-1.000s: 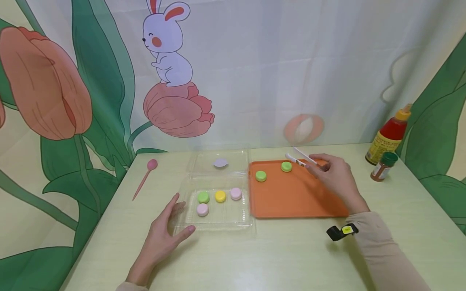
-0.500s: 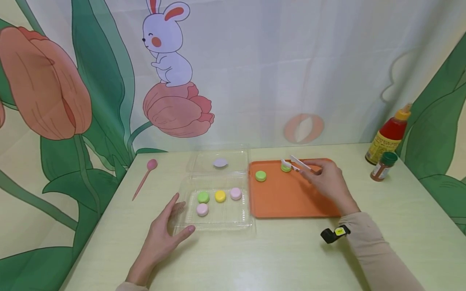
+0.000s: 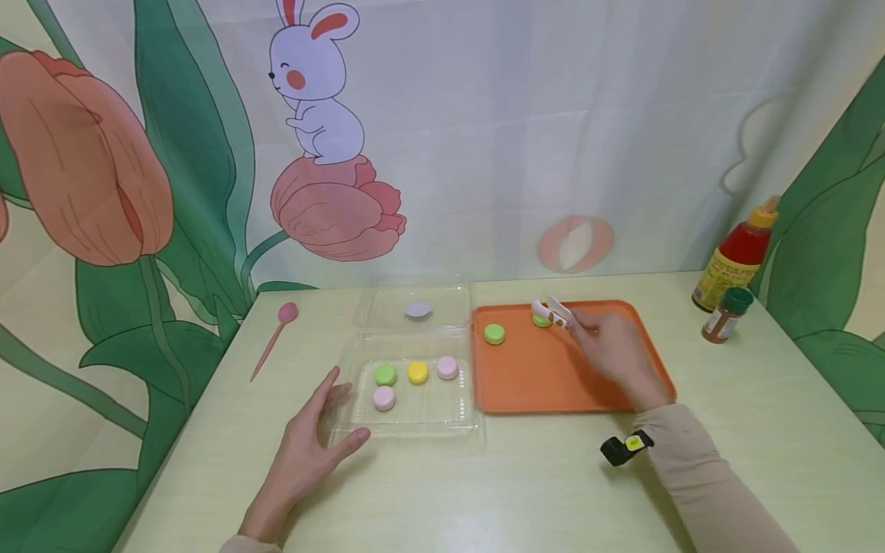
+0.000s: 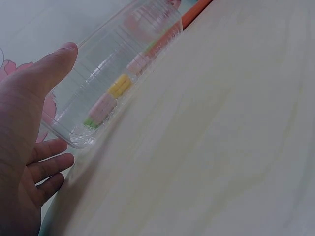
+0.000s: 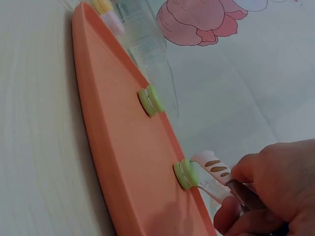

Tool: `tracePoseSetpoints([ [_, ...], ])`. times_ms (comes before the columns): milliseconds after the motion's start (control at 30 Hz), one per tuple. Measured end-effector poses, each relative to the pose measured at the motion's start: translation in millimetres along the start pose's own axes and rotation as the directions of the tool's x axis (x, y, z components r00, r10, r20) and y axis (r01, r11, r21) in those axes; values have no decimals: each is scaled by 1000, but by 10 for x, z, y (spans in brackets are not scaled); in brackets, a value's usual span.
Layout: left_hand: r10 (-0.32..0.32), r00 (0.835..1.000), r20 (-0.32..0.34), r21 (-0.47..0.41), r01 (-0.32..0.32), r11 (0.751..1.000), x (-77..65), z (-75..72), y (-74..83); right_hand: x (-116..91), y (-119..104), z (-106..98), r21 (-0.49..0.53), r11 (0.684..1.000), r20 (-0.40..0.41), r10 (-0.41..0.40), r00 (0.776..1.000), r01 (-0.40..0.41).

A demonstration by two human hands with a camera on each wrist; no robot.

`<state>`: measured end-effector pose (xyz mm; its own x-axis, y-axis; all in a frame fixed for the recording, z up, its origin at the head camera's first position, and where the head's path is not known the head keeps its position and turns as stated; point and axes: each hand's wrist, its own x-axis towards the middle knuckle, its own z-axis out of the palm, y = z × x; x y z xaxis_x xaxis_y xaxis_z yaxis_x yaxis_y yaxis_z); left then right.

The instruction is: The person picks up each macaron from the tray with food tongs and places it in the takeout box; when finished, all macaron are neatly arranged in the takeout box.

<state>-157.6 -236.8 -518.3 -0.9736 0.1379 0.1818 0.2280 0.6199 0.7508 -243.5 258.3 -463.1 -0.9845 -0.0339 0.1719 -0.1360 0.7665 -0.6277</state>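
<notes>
My right hand holds small tongs with white, brown-marked tips over the orange tray. In the right wrist view the tips stand on either side of a green macaron near the tray's far edge; I cannot tell whether they squeeze it. Another green macaron lies to its left on the tray. My left hand is spread at the left front corner of a clear plastic box; contact is unclear. Inside sit a green macaron, a yellow one and two pink ones.
The box's clear lid lies folded back, with a small pale oval on it. A pink spoon lies at the left. At the right stand a red sauce bottle and a green-capped spice jar. A printed curtain hangs behind.
My right hand has moved left and the tongs' tips have come down from above the tray to the far green macaron, drawing closer together. My left hand has stayed still.
</notes>
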Motion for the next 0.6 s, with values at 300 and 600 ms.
tracePoseSetpoints([
  [300,-17,1000,2,-10,17,1000,2,-5,-8,-35,-60,85,-112,994,66,10,998,-3],
  [600,-5,1000,3,-19,5,1000,1,-9,3,-39,-42,79,-161,987,60,33,998,-23],
])
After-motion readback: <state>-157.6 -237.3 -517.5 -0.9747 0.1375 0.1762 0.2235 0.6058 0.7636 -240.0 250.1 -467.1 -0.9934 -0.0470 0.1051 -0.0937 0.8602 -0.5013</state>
